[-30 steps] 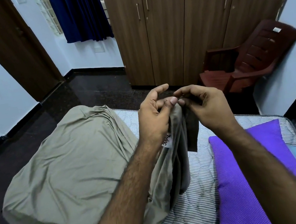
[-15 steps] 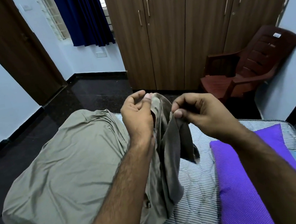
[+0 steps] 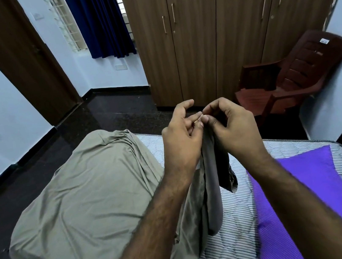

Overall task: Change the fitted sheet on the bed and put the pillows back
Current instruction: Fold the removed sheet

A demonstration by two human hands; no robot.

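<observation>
Dark polished floor surrounds a striped mattress [image 3: 237, 239] whose far left corner is capped by the khaki fitted sheet [image 3: 83, 200]. Its loose remainder rises in a bunched strip, long axis upright, over the mattress middle. Left hand [image 3: 181, 141] and right hand [image 3: 233, 129] pinch its top edge, fingertips meeting. A purple cloth [image 3: 304, 193] lies along the right edge.

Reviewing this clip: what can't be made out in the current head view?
- Sheet edge pinched between left hand and right hand: fingers hide it; elastic or corner unclear.
- Olive fitted sheet: tucked over the left side; whether under the mattress is unseen.
- Label on brown plastic chair: too small to read.
- Purple cloth: cut off by the bottom edge.
</observation>
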